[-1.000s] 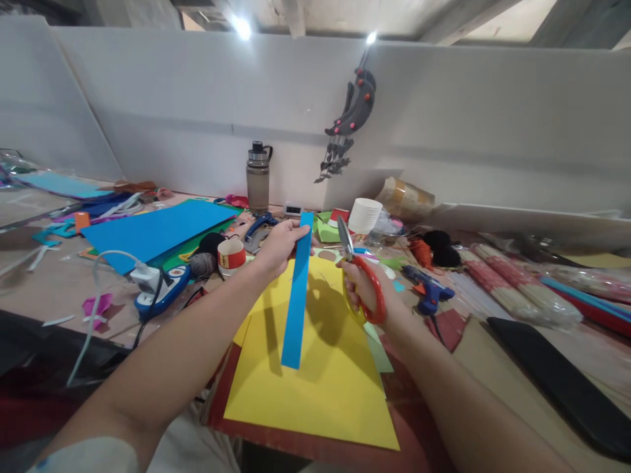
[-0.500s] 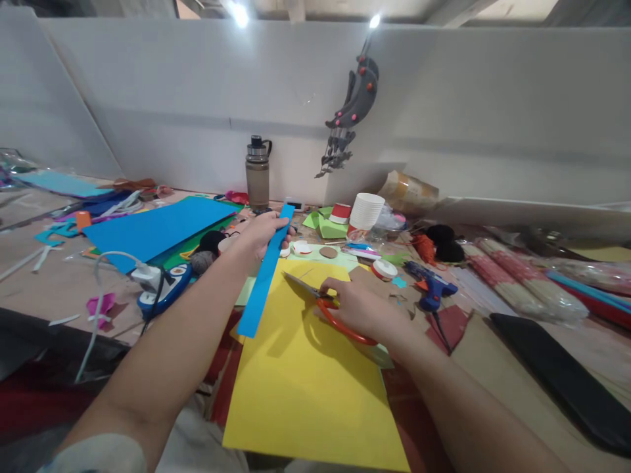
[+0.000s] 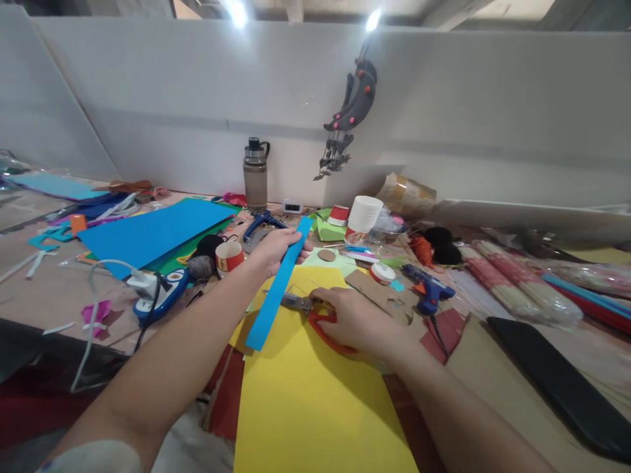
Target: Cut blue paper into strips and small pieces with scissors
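My left hand (image 3: 283, 251) is closed on the upper part of a long blue paper strip (image 3: 276, 295), which slants down toward me. In my right hand (image 3: 340, 312) is a pair of scissors (image 3: 325, 332) with orange-red handles. The blades point left and reach the strip's right edge, their tips partly hidden behind it. Whether they are cutting it I cannot tell. Below both hands lies a large yellow sheet (image 3: 315, 407).
A blue hot glue gun (image 3: 431, 289) and a black phone-like slab (image 3: 557, 381) lie to the right. Stacked paper cups (image 3: 365, 215) and a water bottle (image 3: 255, 177) stand farther back. At left are a large blue sheet (image 3: 158, 230) and a power strip (image 3: 162, 295) with a cable.
My left hand has moved right and slightly toward me with the blue strip. The scissors have shifted left and lower, so their blades now meet the strip.
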The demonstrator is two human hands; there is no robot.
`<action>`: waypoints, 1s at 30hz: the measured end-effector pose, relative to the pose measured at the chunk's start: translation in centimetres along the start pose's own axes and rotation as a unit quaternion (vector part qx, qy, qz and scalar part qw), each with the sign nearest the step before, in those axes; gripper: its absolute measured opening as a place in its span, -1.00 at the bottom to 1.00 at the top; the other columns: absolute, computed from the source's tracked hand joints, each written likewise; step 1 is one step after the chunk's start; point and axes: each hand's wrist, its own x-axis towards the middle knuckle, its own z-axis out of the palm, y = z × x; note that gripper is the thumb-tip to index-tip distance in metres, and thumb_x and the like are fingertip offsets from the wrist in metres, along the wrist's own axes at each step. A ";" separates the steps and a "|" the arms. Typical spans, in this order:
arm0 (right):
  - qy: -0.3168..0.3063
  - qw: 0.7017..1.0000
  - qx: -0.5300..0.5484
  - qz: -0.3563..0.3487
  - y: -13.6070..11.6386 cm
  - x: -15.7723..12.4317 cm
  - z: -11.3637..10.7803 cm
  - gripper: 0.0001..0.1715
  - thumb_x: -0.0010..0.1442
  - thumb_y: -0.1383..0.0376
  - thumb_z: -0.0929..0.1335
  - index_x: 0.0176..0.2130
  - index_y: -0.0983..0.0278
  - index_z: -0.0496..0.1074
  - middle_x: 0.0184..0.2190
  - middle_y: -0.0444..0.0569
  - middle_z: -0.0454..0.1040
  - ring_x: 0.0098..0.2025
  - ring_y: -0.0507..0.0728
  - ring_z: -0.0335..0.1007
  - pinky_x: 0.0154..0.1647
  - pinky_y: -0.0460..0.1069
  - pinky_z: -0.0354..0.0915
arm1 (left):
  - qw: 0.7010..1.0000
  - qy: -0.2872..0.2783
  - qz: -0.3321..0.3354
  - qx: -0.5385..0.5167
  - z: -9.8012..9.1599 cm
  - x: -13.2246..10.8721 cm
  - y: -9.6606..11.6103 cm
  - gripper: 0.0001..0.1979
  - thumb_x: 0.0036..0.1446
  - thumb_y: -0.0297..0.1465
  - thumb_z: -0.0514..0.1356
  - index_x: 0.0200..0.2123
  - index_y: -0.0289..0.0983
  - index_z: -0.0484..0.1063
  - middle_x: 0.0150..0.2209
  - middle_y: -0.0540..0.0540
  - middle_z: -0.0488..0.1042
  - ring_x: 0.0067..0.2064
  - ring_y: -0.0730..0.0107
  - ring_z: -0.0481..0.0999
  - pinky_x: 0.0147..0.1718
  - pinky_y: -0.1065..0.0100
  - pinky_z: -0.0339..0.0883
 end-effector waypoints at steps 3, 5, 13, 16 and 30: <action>0.023 0.999 0.006 0.038 -0.1 0.1 -0.1 -0.62 0.12 0.25 0.31 -0.03 0.16 0.44 -0.22 0.00 0.56 -0.28 0.11 0.44 -0.38 -0.10 0.13 | 0.999 0.030 0.015 -0.017 0.2 -0.5 1.0 -0.86 0.17 -0.59 0.03 -0.32 -0.39 0.38 -0.51 -0.14 0.51 -0.57 0.49 0.45 -0.58 0.48 0.34; 0.042 0.997 0.018 0.070 0.1 0.3 -0.1 -0.61 0.17 0.19 0.28 0.00 0.15 0.43 -0.24 0.00 0.57 -0.31 0.11 0.44 -0.41 -0.09 0.12 | 0.998 0.037 0.047 -0.037 0.1 -0.9 1.9 -0.87 0.17 -0.60 0.04 -0.34 -0.38 0.36 -0.48 -0.15 0.53 -0.56 0.50 0.46 -0.56 0.49 0.35; 0.078 0.981 0.107 0.139 2.4 1.6 -0.4 -0.52 0.13 0.10 0.35 0.03 0.20 0.43 -0.21 0.03 0.57 -0.30 0.12 0.46 -0.37 -0.08 0.23 | 0.987 0.040 0.101 -0.119 -0.8 -1.2 2.7 -0.92 0.19 -0.54 0.07 -0.25 -0.31 0.32 -0.47 -0.11 0.53 -0.55 0.44 0.49 -0.61 0.48 0.32; 0.078 0.987 0.052 0.134 3.2 1.6 -0.6 -0.58 0.13 0.15 0.34 0.00 0.15 0.46 -0.16 0.02 0.55 -0.19 0.16 0.46 -0.28 -0.05 0.24 | 0.990 0.055 0.055 -0.120 -0.8 -0.8 2.5 -0.84 0.13 -0.65 0.01 -0.29 -0.38 0.34 -0.51 -0.14 0.50 -0.56 0.45 0.47 -0.62 0.49 0.31; -0.001 1.000 0.010 -0.005 1.0 0.6 -0.3 -0.48 0.08 0.32 0.35 0.05 0.09 0.45 -0.13 -0.06 0.56 -0.18 0.11 0.46 -0.23 -0.11 0.21 | 0.997 0.058 0.012 -0.052 -0.9 0.2 0.6 -0.86 0.16 -0.56 0.07 -0.41 -0.39 0.39 -0.53 -0.16 0.51 -0.58 0.50 0.43 -0.64 0.51 0.29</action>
